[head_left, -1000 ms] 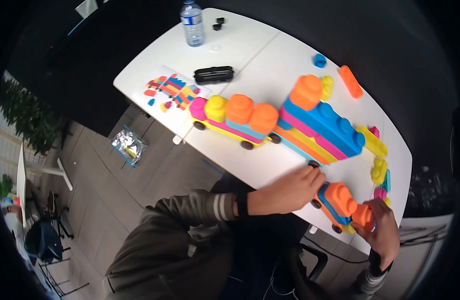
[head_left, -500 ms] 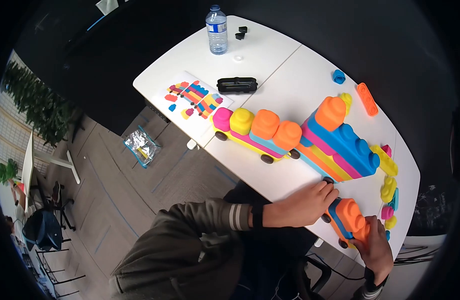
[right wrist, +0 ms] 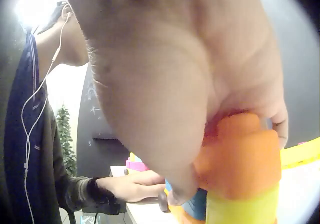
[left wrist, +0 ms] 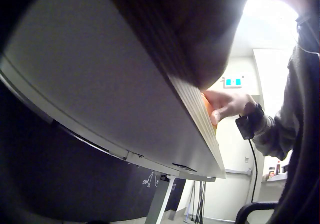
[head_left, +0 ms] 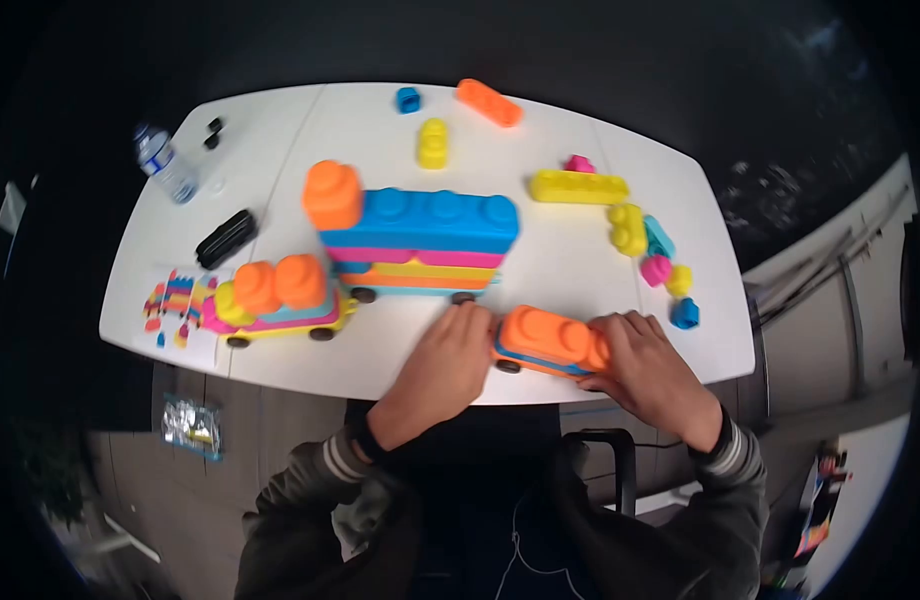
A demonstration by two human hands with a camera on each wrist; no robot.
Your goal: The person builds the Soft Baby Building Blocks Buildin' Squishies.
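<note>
A small toy vehicle (head_left: 540, 345) of orange and blue building blocks stands on wheels near the table's front edge. At its left end is my left hand (head_left: 445, 360), its fingers curled against that end beside a wheel; its fingertips are partly hidden. My right hand (head_left: 655, 375) grips an orange block (right wrist: 240, 159) at the other end, thumb on the near side and fingers behind. Under that block shows a yellow block (right wrist: 242, 204) in the right wrist view. Just behind my left hand stands a larger block wagon (head_left: 420, 240), blue on top with an orange block.
Left of the wagon is a wheeled block car (head_left: 290, 315), beside a printed picture sheet (head_left: 180, 305). A black case (head_left: 226, 239) and water bottle (head_left: 167, 165) stand farther left. Loose blocks lie right and behind, including a long yellow block (head_left: 580, 187) and an orange piece (head_left: 490, 103).
The head view has swung to the right, so the table now lies level across it. Both hands stay at the small vehicle, with the right still gripping the orange block.
</note>
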